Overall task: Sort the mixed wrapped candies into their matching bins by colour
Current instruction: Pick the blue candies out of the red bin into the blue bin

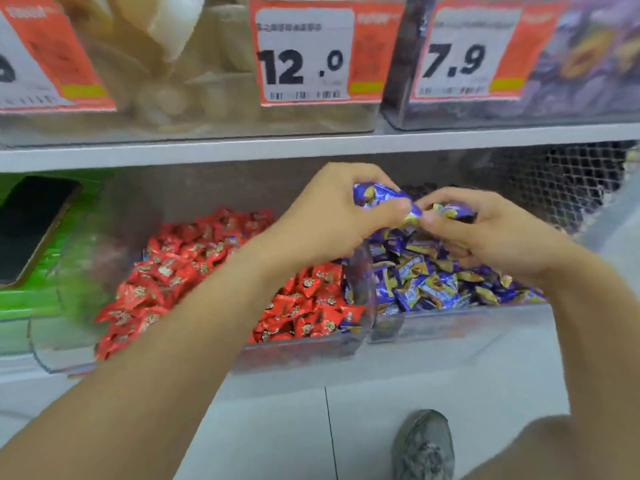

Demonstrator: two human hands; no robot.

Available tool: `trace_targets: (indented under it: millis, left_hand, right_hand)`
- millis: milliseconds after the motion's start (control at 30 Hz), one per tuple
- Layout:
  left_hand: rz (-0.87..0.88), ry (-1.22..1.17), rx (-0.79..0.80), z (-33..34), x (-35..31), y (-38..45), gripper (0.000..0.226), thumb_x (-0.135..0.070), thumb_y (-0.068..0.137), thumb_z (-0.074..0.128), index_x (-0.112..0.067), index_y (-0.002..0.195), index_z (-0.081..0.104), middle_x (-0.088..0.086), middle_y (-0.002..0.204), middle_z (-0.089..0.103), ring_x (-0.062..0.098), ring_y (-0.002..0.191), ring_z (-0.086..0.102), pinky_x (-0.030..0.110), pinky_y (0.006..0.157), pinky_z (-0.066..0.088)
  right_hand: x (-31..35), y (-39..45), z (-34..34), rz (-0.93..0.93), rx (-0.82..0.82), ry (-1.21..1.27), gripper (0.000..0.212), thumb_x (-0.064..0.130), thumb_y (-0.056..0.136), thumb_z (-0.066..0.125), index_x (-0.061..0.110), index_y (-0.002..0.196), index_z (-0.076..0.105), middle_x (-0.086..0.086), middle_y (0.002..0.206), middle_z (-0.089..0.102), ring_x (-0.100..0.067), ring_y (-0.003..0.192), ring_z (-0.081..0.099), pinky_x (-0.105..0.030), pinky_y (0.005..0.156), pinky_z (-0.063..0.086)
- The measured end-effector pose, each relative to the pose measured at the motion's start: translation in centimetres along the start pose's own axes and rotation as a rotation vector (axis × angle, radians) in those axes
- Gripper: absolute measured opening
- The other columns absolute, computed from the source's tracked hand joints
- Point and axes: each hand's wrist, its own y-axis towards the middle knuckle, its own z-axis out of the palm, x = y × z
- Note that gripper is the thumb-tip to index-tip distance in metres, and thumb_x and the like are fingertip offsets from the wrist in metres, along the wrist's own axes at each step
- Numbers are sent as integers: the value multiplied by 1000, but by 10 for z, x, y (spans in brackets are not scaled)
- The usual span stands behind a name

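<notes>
**Purple strays going home over the divider**

At nine o'clock a green box (31,271) sits on the shelf with a dark phone-like slab (31,226) lying on it. Next, toward the centre, the red bin (69,358) holds a heap of red candies (194,271); a few purple strays (349,323) lie in its corner at five o'clock of the heap, hard against the clear divider (362,282).

Above the divider the left hand (332,216) is curled round a clutch of purple candies (377,195), thumb and fingers pinching a wrapper end. Just at three o'clock of it the right hand (485,233) pinches another purple candy (453,210), fingertips of both hands nearly touching. Under them lies the purple bin (485,317), full of matching wrappers.

The step looks like releasing the gathered purples. It would go best with both hands carried clear to the right of the divider before loosening, kept low over the pile so nothing bounces back among the reds, then a return for the corner strays.
</notes>
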Motion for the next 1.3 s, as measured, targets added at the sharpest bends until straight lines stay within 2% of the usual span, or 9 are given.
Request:
trace_targets:
  millis: [133,267,400,533,700,900,1033,1167,1300]
  left_hand:
    - [-13,140,23,48,-11,25,21,-39,83,75,-20,91,70,-20,53,57,-6,45,49,13,51,38]
    - [-39,399,73,65,-14,54,57,-47,63,87,-28,110,62,-13,99,66,5,88,62,26,77,49]
    - [-35,424,182,75,-10,62,91,-34,63,90,-28,140,43,-7,136,49,9,106,61,25,94,48]
    - [-54,290,237,70,-1,60,85,-22,73,85,-40,142,38,-1,146,38,12,106,63,25,90,55]
    - [170,655,142,60,4,38,66,-34,80,70,-33,140,43,-7,136,47,16,125,45,45,107,38]
    - [94,560,-386,23,30,-1,28,-13,86,62,-20,114,62,-5,109,59,13,100,53,26,93,39]
    - [-249,762,-82,-13,83,-12,50,-29,85,62,-19,133,53,10,126,56,30,120,51,39,106,39]
    - [-338,679,216,-22,107,-18,76,-79,76,43,-26,129,58,0,134,58,24,126,51,40,110,36]
    - [-348,726,280,-45,115,-24,60,-57,82,64,-22,131,58,2,133,56,22,121,53,32,103,41]
  right_hand:
    - [-27,1,-28,-82,-146,-133,8,31,96,62,28,98,69,15,53,52,-21,49,42,-33,56,36]
    - [-47,6,-60,-93,-268,-304,20,33,90,70,34,109,66,6,115,65,-14,94,64,-32,82,47]
    - [-57,7,-77,-52,-276,-344,69,20,80,81,35,137,47,-4,135,53,-19,107,61,-28,87,45]
    - [-59,0,-80,-58,-204,5,81,-13,86,56,26,151,29,-8,127,47,-14,85,53,-26,70,48]
    - [-71,-3,-88,-89,-227,123,86,-21,77,51,44,134,41,1,130,58,-41,109,61,-53,64,48]
    - [-53,-6,-71,-117,-257,-191,58,5,81,71,40,125,58,5,136,46,-4,118,45,-13,94,33]
    - [-15,-1,-11,-380,-417,-331,28,9,84,67,24,108,69,4,112,58,-8,104,55,-4,89,36]
    - [29,11,67,-570,-52,-322,31,8,82,67,21,111,67,1,110,55,-7,91,57,-17,84,46]
    - [49,60,102,-272,339,-833,76,15,79,74,21,145,37,-9,129,43,-23,107,57,-23,91,44]
